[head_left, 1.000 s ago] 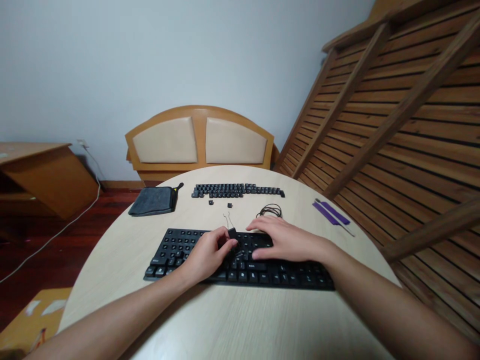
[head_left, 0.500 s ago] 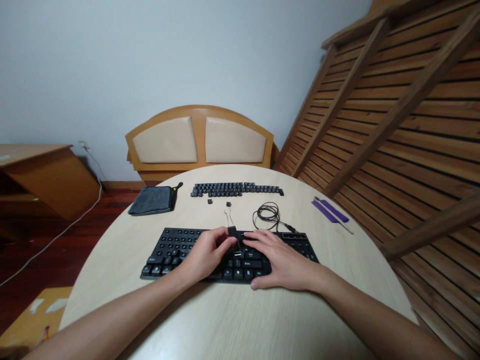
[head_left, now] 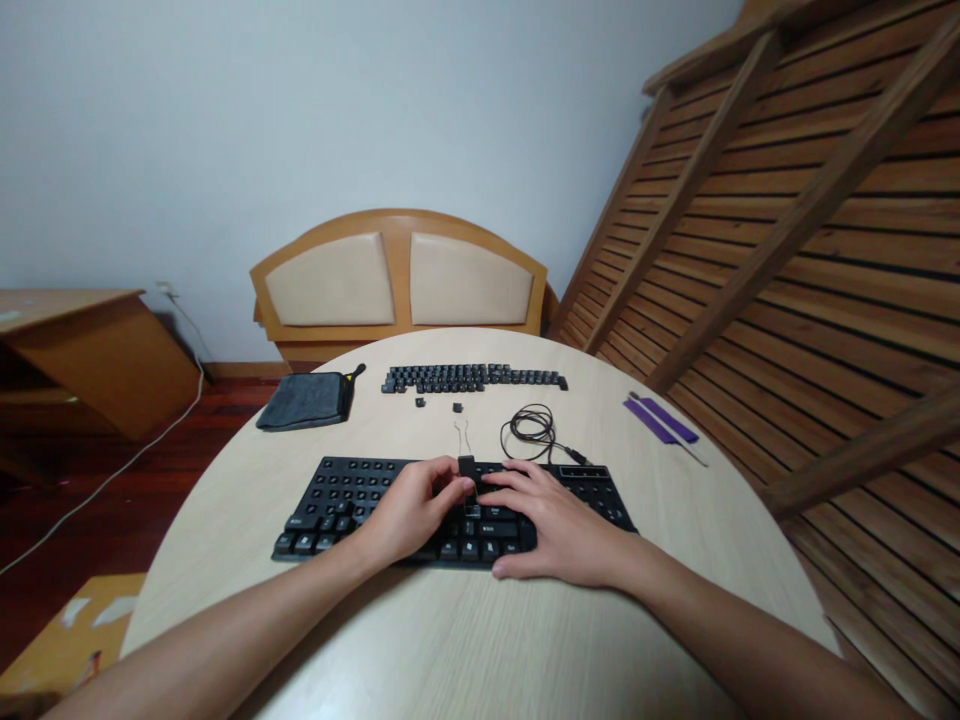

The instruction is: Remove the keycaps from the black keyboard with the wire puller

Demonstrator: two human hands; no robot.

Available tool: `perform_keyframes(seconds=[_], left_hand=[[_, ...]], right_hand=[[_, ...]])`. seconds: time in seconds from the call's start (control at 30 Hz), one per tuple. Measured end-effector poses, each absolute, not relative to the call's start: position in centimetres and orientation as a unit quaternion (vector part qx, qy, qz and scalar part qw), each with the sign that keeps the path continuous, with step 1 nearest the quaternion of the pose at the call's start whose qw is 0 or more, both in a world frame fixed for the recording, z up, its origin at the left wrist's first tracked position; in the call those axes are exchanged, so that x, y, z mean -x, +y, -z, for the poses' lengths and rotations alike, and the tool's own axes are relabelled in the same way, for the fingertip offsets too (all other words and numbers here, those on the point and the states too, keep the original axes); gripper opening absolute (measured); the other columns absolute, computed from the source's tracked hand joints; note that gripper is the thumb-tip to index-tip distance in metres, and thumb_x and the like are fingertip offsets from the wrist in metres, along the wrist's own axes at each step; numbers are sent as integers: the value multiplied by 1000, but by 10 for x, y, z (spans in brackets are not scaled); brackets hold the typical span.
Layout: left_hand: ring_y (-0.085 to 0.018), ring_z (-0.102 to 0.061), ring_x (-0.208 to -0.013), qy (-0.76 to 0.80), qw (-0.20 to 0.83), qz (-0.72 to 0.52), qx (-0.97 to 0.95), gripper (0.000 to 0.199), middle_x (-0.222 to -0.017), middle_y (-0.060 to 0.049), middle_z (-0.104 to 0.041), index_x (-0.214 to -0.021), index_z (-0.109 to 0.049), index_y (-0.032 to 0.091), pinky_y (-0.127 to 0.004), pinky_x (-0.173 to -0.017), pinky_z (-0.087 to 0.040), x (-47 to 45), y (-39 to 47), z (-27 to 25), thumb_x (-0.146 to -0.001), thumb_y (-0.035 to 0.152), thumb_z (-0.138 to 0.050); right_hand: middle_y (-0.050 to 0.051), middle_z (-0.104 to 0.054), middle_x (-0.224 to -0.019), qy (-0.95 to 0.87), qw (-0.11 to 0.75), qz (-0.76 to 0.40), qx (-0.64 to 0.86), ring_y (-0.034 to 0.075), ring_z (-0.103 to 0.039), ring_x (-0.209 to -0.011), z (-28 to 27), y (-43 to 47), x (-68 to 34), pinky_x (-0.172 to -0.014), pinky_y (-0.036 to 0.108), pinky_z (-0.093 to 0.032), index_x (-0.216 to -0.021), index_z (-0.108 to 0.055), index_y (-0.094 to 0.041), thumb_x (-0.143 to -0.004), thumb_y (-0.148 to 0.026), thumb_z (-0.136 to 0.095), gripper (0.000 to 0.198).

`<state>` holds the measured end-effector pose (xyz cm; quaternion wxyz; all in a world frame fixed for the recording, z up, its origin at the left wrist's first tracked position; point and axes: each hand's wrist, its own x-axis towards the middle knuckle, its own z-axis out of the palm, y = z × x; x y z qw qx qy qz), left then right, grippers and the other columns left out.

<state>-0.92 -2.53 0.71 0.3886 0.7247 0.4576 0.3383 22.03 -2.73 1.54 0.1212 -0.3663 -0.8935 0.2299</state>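
Observation:
A black keyboard (head_left: 337, 490) lies on the round table, its upper left rows stripped to bare sockets while keycaps remain along the bottom rows. Between thumb and fingers, my left hand (head_left: 416, 505) grips a keycap puller (head_left: 466, 466) with a black handle and thin wire prongs at both ends. The puller's lower wires reach a keycap (head_left: 472, 511) near the middle of the board; whether they are hooked under it I cannot tell. My right hand (head_left: 551, 515) rests on the keyboard's right part with fingers spread, fingertips close to the puller. Both palms hide many keys.
Removed keycaps (head_left: 450, 378) stand in rows at the far side, with two loose keycaps (head_left: 457, 408) nearer. A coiled cable (head_left: 531, 430) lies behind the keyboard. A grey cloth pouch (head_left: 304, 400) is at left; a purple item (head_left: 660, 418) with a thin brush-like tool is at right.
The keyboard has shifted slightly left and turned a little. The puller now stands more upright, its wire prongs moved slightly right. My right hand has slid slightly left.

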Motion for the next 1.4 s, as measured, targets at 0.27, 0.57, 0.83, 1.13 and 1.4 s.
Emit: perform_keyframes(seconds=[0.27, 0.57, 0.83, 1.13, 1.4], left_hand=[[-15, -51, -62, 458, 314, -302, -775, 23, -66, 1, -58, -75, -57, 17, -25, -59, -37, 10, -30, -7, -91, 33, -54], [-15, -53, -61, 421, 226, -243, -844, 18, -68, 0, -60, -78, -56, 18, -24, -58, -34, 15, -33, -15, -93, 28, -51], [-14, -50, -57, 464, 275, -294, -789, 22, -63, 2, -58, -74, -55, 18, -23, -54, -32, 13, -27, -9, -92, 30, -54], [-16, -60, -67, 429, 448, -366, -694, 24, -75, -3, -66, -79, -51, 18, -26, -61, -45, 13, -19, 6, -93, 38, -53], [-15, -58, -66, 429, 406, -374, -715, 24, -72, -2, -66, -79, -56, 17, -26, -62, -44, 12, -24, -2, -92, 36, -56]], right_hand=[[8, -48, -145, -895, 122, -231, 361, 35, -28, -139, -18, -29, -221, -113, 53, -27, -130, -60, -25, -70, -61, -74, 71], [7, -60, -131, -883, 194, -210, 372, 28, -39, -133, -16, -31, -209, -112, 50, -31, -109, -70, -23, -91, -42, -59, 27], [8, -63, -115, -864, 233, -221, 388, 23, -53, -116, -15, -26, -196, -102, 40, -41, -92, -68, -21, -86, -31, -67, 12], [6, -63, -108, -862, 239, -229, 383, 22, -53, -109, -12, -19, -192, -98, 40, -42, -86, -65, -21, -86, -31, -67, 10], [4, -64, -103, -858, 264, -235, 373, 22, -54, -105, -11, -19, -191, -95, 39, -42, -82, -63, -21, -79, -26, -73, 12]])
